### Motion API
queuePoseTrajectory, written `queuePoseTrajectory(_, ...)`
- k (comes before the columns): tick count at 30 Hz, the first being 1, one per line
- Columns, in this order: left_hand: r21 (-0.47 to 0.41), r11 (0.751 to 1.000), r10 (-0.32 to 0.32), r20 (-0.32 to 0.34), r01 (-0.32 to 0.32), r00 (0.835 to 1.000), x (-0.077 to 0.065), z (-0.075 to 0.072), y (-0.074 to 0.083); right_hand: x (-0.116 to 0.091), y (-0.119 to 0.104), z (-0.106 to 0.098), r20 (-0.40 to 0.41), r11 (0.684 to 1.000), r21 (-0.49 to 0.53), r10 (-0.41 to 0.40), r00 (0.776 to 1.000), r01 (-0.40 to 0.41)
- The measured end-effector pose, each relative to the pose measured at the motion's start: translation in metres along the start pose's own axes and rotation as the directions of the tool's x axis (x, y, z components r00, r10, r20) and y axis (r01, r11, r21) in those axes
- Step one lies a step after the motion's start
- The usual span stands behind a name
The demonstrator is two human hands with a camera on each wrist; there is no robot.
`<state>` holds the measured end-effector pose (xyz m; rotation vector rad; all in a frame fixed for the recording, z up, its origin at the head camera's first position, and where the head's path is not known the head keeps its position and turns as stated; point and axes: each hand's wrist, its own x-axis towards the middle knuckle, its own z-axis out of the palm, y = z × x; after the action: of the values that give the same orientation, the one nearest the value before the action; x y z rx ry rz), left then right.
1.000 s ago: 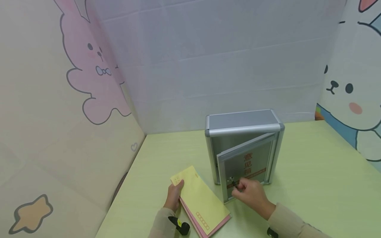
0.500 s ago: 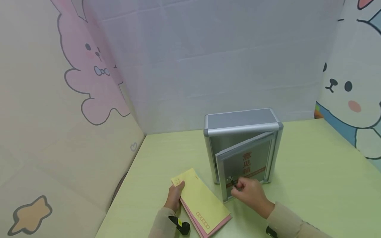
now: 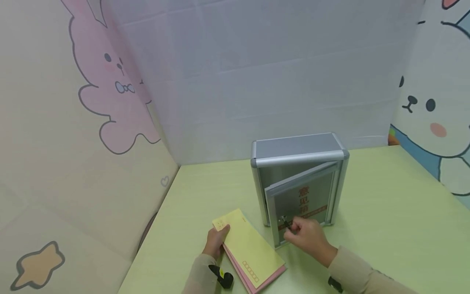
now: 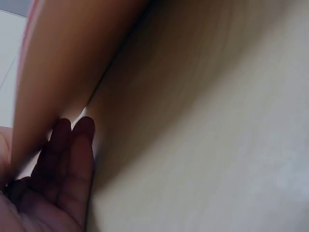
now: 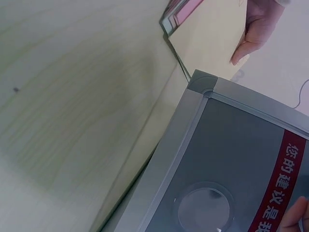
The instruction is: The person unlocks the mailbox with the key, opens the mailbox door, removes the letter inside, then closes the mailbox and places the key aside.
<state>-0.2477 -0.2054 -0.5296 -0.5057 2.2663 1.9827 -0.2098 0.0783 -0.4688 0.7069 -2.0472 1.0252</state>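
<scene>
A silver metal box (image 3: 298,148) stands on the table, its front door (image 3: 318,188) swung part way out on the right side. Red characters and a red stripe mark the door. My right hand (image 3: 311,239) pinches a small dark key (image 3: 287,224) at the lock near the door's lower free edge. In my left hand (image 3: 215,242) is a stack of envelopes (image 3: 253,249), a yellow one on top and pink ones under it, the thumb lying over the top one. The left wrist view shows the left fingers (image 4: 79,150) beneath the stack.
The pale green table (image 3: 382,212) spreads around the box. Behind it hangs a plain light cloth (image 3: 279,73), and cartoon-printed cloths (image 3: 44,134) close off both sides. A round clear window (image 5: 203,210) sits in the box door.
The view shifts slightly. Both hands keep their holds on the envelopes and the key, and the door stays part way out with little visible movement.
</scene>
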Motion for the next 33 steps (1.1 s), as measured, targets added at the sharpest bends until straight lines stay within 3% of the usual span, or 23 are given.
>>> queuePoseTrajectory(8,0.088,0.992,-0.087,-0.090,0.095,0.992,0.003,0.002,0.004,0.002,0.000,0.000,0.022,1.000,0.004,0.013,1.000,-0.014)
queuePoseTrajectory(16,0.173,0.984,-0.016,-0.166,0.045,0.986,0.004,0.003,0.000,0.005,-0.001,-0.001,0.044,1.000,-0.001,0.018,0.999,-0.018)
queuePoseTrajectory(21,0.236,0.969,-0.010,-0.240,0.069,0.971,0.004,0.003,0.003,0.005,-0.001,0.000,0.046,1.000,-0.004,0.017,0.999,-0.017)
queuePoseTrajectory(27,0.202,0.975,-0.043,-0.239,0.093,0.970,0.004,0.002,0.009,0.008,0.000,-0.001,0.044,1.000,-0.007,0.024,0.999,-0.024)
queuePoseTrajectory(33,0.210,0.975,-0.033,-0.196,0.075,0.980,0.001,-0.008,0.014,0.008,0.000,-0.002,0.063,0.998,-0.010,0.056,0.996,-0.055)
